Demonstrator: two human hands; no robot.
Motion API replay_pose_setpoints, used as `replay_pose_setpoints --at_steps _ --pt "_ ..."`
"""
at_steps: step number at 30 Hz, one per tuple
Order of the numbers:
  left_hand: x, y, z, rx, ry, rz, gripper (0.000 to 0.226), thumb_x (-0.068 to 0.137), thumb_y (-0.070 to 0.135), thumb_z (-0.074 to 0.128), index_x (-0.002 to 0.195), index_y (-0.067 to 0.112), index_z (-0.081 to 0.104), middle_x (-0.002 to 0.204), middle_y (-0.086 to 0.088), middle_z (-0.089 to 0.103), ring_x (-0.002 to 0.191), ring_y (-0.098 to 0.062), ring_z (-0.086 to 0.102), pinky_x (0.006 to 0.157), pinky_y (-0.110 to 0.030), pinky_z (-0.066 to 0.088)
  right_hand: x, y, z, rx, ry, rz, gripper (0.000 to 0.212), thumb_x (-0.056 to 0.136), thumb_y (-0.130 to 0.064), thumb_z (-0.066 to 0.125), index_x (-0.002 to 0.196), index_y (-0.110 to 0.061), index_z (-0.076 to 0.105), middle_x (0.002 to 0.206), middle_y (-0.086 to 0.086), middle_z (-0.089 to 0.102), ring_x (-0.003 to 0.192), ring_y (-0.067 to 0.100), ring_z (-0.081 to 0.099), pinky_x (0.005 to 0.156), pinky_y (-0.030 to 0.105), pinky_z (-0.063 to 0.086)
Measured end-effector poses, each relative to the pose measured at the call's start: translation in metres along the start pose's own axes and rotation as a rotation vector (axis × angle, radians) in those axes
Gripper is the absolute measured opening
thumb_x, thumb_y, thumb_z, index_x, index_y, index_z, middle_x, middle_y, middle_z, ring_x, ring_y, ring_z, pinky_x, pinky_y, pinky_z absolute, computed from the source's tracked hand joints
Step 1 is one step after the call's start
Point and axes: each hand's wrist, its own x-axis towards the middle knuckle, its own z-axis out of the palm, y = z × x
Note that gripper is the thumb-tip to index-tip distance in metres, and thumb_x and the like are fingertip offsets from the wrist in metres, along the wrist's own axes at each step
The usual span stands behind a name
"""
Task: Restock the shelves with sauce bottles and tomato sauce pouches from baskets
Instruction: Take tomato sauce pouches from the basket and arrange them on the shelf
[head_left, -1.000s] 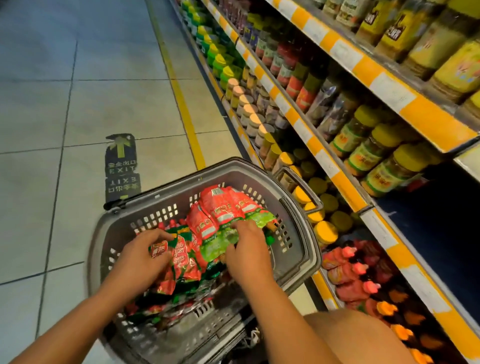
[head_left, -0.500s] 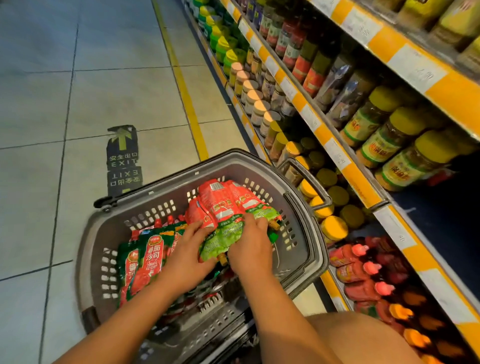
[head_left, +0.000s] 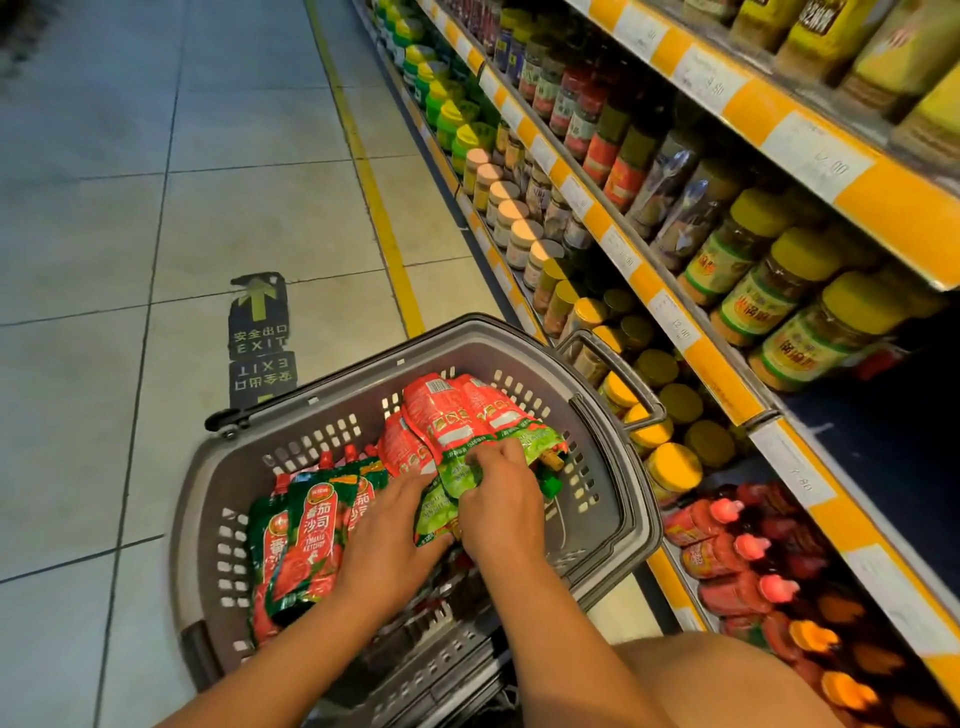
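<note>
1. Head view: both my hands are down in the grey basket (head_left: 208, 499), which sits on the tiled floor (head_left: 104, 208) just beside the shelves (head_left: 691, 338).
2. My right hand (head_left: 501, 506) has its fingers curled, pinching the green lower ends of a bunch of red pouches (head_left: 457, 415) that fan up toward the basket's far wall.
3. My left hand (head_left: 387, 540) lies just beside it, fingers fairly straight, its fingertips pressed on the same bunch at the green edges; I cannot tell if the thumb grips underneath.
4. More pouches (head_left: 306, 540) lie stacked at the basket's left side, green and red, printed "tomato ketchup", partly under my left wrist.
5. Red sauce bottles (head_left: 727, 556) lie on the lowest shelf to the right, near the basket.
6. Yellow-lidded jars (head_left: 810, 332) fill the shelf above them.
7. An exit sticker (head_left: 260, 338) marks the floor beyond the basket.
</note>
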Motion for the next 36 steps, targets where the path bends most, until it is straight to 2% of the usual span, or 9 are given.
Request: replay_pose_setpoints --at_steps 6,9,12,17,20,24,27,32,36 --pt "-0.002 0.004 0.003 -0.027 0.009 -0.033 0.077 0.085 0.046 0.079 0.151 0.029 0.043 0.153 0.009 0.048 0.14 -0.015 0.047 0.112 -0.039 0.045 0.0 -0.001 -0.002 0.044 0.072 -0.082 0.052 0.082 0.015 0.055 0.119 -0.02 0.066 0.115 -0.014 0.04 0.111 0.016 0.051 0.087 0.03 0.052" --pt "0.0 0.005 0.003 -0.005 0.011 -0.009 0.071 0.085 0.048 0.078 0.146 0.03 0.044 0.145 0.012 0.051 0.131 -0.012 0.052 0.105 -0.036 0.05 0.0 0.001 0.001 0.05 0.086 -0.123 0.052 0.082 0.017 0.053 0.117 -0.02 0.066 0.113 -0.017 0.037 0.109 0.013 0.051 0.085 0.028 0.051" --pt "0.003 0.002 0.0 0.035 0.002 0.019 0.068 0.084 0.052 0.076 0.141 0.03 0.046 0.135 0.013 0.055 0.122 -0.012 0.057 0.097 -0.033 0.051 0.004 0.001 -0.002 0.064 0.126 -0.135 0.043 0.088 0.01 0.056 0.118 -0.018 0.067 0.116 -0.013 0.045 0.111 0.013 0.05 0.088 0.025 0.049" --pt "0.013 0.008 -0.007 0.17 0.066 0.006 0.065 0.084 0.062 0.068 0.137 0.031 0.048 0.131 0.013 0.056 0.118 -0.017 0.055 0.093 -0.038 0.051 0.008 -0.004 -0.016 0.007 0.342 -0.17 0.004 0.092 -0.019 0.07 0.095 -0.021 0.069 0.094 -0.008 0.063 0.098 0.019 0.048 0.089 0.04 0.049" --pt "0.027 0.005 -0.015 0.144 0.102 0.041 0.059 0.08 0.061 0.075 0.125 0.028 0.055 0.12 0.01 0.06 0.11 -0.019 0.056 0.085 -0.038 0.052 0.01 -0.01 -0.022 0.091 0.459 -0.167 0.005 0.094 -0.027 0.07 0.092 -0.023 0.067 0.091 -0.012 0.062 0.095 0.016 0.047 0.09 0.041 0.047" --pt "0.033 -0.008 -0.025 0.171 0.036 0.178 0.06 0.08 0.054 0.082 0.129 0.027 0.058 0.126 0.01 0.062 0.113 -0.015 0.058 0.088 -0.032 0.053 0.015 -0.007 -0.037 0.285 0.601 -0.161 0.006 0.098 -0.023 0.065 0.094 -0.02 0.063 0.092 -0.012 0.058 0.094 0.013 0.046 0.08 0.031 0.041" --pt "0.032 -0.016 -0.032 0.208 0.019 0.189 0.054 0.076 0.039 0.09 0.121 0.026 0.063 0.121 0.01 0.066 0.109 -0.017 0.063 0.085 -0.032 0.053 0.013 -0.003 -0.038 0.348 0.556 -0.119 0.007 0.1 -0.024 0.064 0.094 -0.021 0.06 0.091 -0.013 0.056 0.089 0.012 0.049 0.074 0.029 0.04" --pt "0.027 -0.025 -0.023 0.269 -0.019 0.184 0.062 0.07 0.025 0.091 0.127 0.023 0.067 0.129 0.008 0.065 0.117 -0.019 0.063 0.095 -0.036 0.056 0.006 -0.001 -0.029 0.414 0.24 0.086 0.013 0.097 -0.034 0.069 0.096 -0.03 0.057 0.085 -0.012 0.06 0.074 0.001 0.054 0.052 0.015 0.037" --pt "0.026 -0.023 -0.014 0.254 -0.015 0.146 0.063 0.075 0.021 0.086 0.134 0.021 0.064 0.135 0.008 0.061 0.123 -0.016 0.058 0.1 -0.034 0.054 0.007 0.005 -0.015 0.556 0.128 0.209 0.016 0.095 -0.021 0.074 0.1 -0.027 0.06 0.089 -0.007 0.057 0.07 0.003 0.053 0.052 0.01 0.041"
